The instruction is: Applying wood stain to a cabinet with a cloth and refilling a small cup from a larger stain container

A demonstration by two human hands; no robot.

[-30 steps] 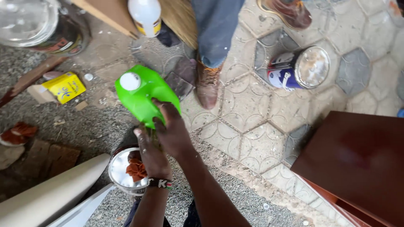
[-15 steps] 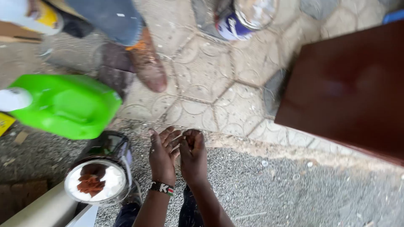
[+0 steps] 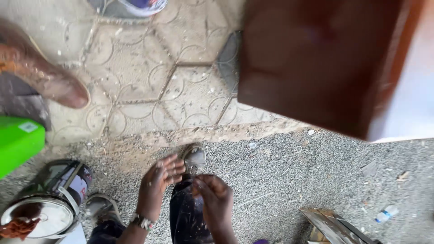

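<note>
Above the grey gravel ground (image 3: 289,180), the left hand (image 3: 158,183) and right hand (image 3: 217,199) hover close together over the person's dark trouser leg (image 3: 187,217), both loose with fingers curled and grasping nothing. An open paint can with a white lid (image 3: 49,208) stands just left of them, a green plastic jug (image 3: 18,142) beyond it.

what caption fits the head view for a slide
Left hand and right hand meet empty over a dark trouser leg, beside an open paint tin.
</note>
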